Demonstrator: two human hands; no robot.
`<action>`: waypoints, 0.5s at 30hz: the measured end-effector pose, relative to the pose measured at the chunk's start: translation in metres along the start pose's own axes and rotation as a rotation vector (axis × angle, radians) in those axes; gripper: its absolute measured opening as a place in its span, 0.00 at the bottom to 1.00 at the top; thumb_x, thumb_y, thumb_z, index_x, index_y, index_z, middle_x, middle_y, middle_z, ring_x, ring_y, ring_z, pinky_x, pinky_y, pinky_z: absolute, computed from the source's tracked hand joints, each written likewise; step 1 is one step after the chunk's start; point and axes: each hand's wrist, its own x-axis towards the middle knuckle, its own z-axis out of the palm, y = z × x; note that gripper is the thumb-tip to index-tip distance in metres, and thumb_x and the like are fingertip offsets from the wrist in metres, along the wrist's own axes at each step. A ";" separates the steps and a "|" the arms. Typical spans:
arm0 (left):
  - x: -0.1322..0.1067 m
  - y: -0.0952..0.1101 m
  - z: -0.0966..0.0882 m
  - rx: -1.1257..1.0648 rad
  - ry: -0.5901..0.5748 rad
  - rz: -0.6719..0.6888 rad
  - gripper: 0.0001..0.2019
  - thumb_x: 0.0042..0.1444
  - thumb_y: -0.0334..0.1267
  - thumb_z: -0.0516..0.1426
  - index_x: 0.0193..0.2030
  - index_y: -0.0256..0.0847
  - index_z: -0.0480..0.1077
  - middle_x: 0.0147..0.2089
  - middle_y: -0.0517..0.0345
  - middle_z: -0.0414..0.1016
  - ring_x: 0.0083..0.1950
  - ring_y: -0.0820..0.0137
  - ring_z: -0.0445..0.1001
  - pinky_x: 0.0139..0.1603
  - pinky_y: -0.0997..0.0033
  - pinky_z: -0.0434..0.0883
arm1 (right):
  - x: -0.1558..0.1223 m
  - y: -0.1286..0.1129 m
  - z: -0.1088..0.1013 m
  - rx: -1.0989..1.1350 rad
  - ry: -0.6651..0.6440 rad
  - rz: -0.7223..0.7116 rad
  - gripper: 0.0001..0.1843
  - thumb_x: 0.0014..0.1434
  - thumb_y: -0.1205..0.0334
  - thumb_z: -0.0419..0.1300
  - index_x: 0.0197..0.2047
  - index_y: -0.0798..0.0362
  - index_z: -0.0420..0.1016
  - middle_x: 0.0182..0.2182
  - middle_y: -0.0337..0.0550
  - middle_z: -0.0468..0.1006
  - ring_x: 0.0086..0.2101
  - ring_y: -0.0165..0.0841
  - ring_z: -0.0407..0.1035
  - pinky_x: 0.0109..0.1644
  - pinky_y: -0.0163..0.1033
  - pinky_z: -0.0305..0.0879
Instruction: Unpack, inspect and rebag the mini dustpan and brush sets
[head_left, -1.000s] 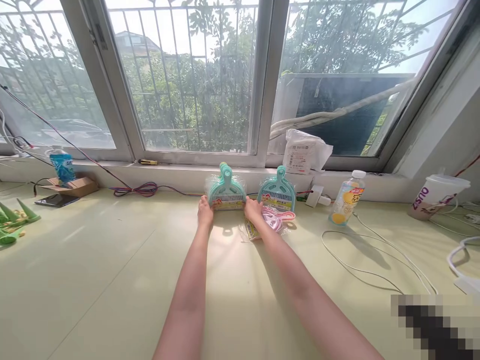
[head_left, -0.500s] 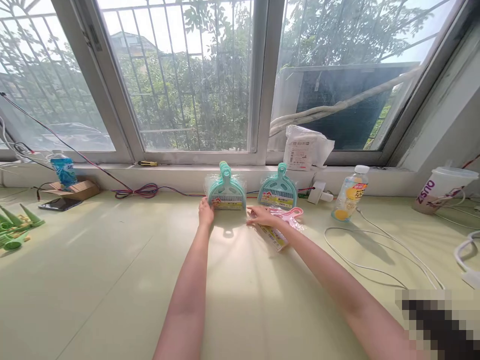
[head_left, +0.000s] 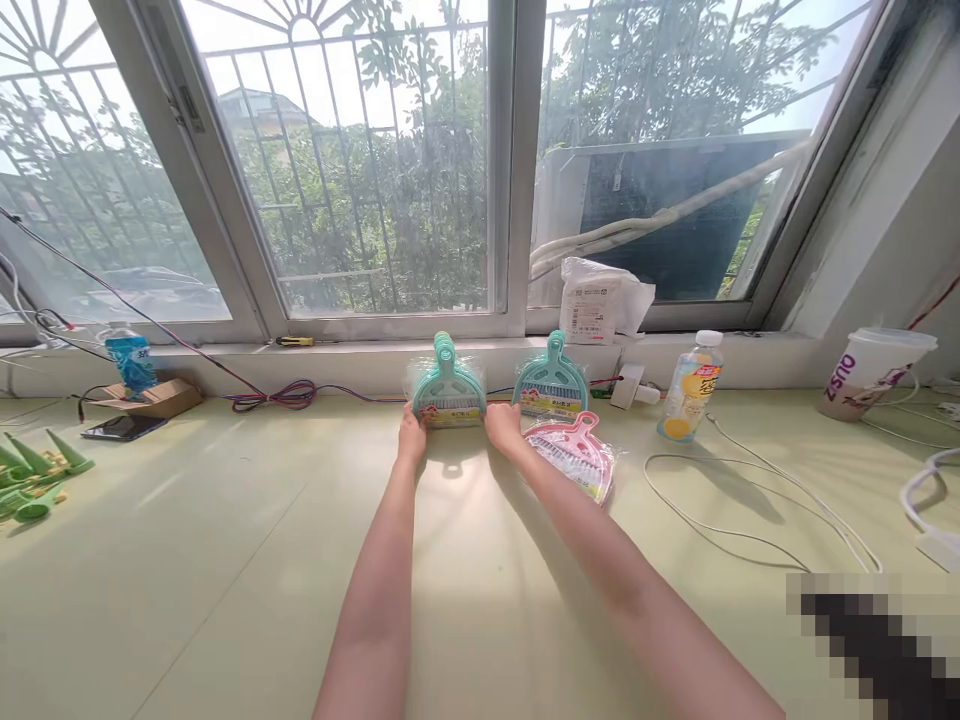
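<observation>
Several teal mini dustpan-and-brush sets (head_left: pixel 448 385) in clear wrap stand upright, one behind another, against the ledge under the window. My left hand (head_left: pixel 410 436) grips their lower left edge, and my right hand (head_left: pixel 502 427) has its fingers closed at the lower right edge. Just right of them another teal dustpan set (head_left: pixel 553 385) leans against the same ledge. A pink dustpan set (head_left: pixel 574 450), also wrapped, lies on the table beside my right forearm, which overlaps its left side.
On the right stand a drink bottle (head_left: pixel 690 390) and a plastic cup (head_left: pixel 874 375), with a white cable (head_left: pixel 697 460) looping in front. To the left are a phone (head_left: pixel 124 427), a blue-labelled bottle (head_left: pixel 131 362) and green cone-shaped pieces (head_left: pixel 41 470). A wrapped package (head_left: pixel 600 300) sits on the sill.
My right hand has moved from the pink set to the right edge of the teal sets and closed there. The pink set now lies flat with its brush showing. The view has shifted slightly.
</observation>
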 end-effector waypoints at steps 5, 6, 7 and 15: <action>0.003 -0.005 0.000 -0.020 -0.019 -0.037 0.22 0.63 0.37 0.51 0.64 0.43 0.57 0.58 0.45 0.73 0.59 0.56 0.71 0.58 0.55 0.66 | -0.001 -0.009 0.005 -0.103 0.033 -0.043 0.13 0.59 0.74 0.54 0.44 0.61 0.78 0.43 0.63 0.79 0.49 0.47 0.70 0.51 0.47 0.55; 0.003 -0.006 0.000 -0.030 -0.016 -0.036 0.23 0.63 0.37 0.51 0.64 0.43 0.56 0.57 0.45 0.73 0.58 0.55 0.71 0.58 0.54 0.66 | -0.001 -0.009 0.004 -0.112 0.028 -0.041 0.14 0.59 0.74 0.54 0.45 0.62 0.78 0.44 0.63 0.79 0.49 0.47 0.70 0.52 0.48 0.55; 0.003 -0.007 0.001 -0.041 -0.013 -0.035 0.23 0.63 0.38 0.51 0.65 0.42 0.56 0.57 0.44 0.74 0.58 0.55 0.72 0.58 0.54 0.66 | -0.001 -0.010 0.004 -0.122 0.023 -0.039 0.14 0.59 0.74 0.54 0.45 0.62 0.78 0.45 0.64 0.79 0.49 0.47 0.70 0.52 0.48 0.55; 0.005 -0.009 0.003 -0.125 0.007 -0.044 0.40 0.58 0.42 0.58 0.72 0.38 0.43 0.69 0.35 0.58 0.70 0.52 0.57 0.68 0.51 0.56 | -0.024 0.002 -0.011 -0.037 0.088 0.011 0.19 0.67 0.59 0.49 0.51 0.61 0.75 0.49 0.62 0.77 0.51 0.48 0.68 0.57 0.52 0.55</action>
